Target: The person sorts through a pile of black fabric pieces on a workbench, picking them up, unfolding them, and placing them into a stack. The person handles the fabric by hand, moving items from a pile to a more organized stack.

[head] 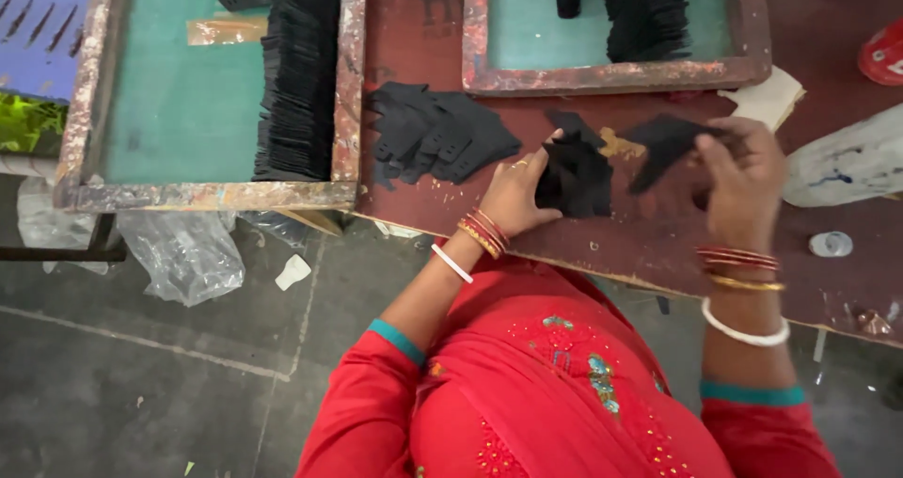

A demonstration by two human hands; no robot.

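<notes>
Landmark: the dark red worktable [649, 243], seen from above.

Left hand [515, 196] rests near the table's front edge, fingers curled together and pressed onto a small stack of black cut pieces [576, 175] that lies flat on the table. The stack sits just past the fingertips, on the side toward the other hand; thumb and forefinger pinch its near edge.

Right hand [743, 182] is raised slightly above the table, further along the same front edge. Its fingers are closed on a single black piece [664, 142], held by one end. The piece's long axis runs roughly level, pointing from the right fingers toward the stack, its free tip hanging just short of the stack's top. So the loose piece lies between the two hands, nearer the right, which alone carries it.

A fanned heap of black pieces [435, 139] lies on the table beyond the left hand, well apart from the right hand. Two wooden frames with green mesh (printing screens, by the look) stand at the table's far side: the large frame [350, 83] overhangs the table's end, loaded with a tall row of black pieces; the smaller frame [611, 73] sits directly beyond the stack. A clear plastic bag [183, 252] lies on the floor below the large frame.
</notes>
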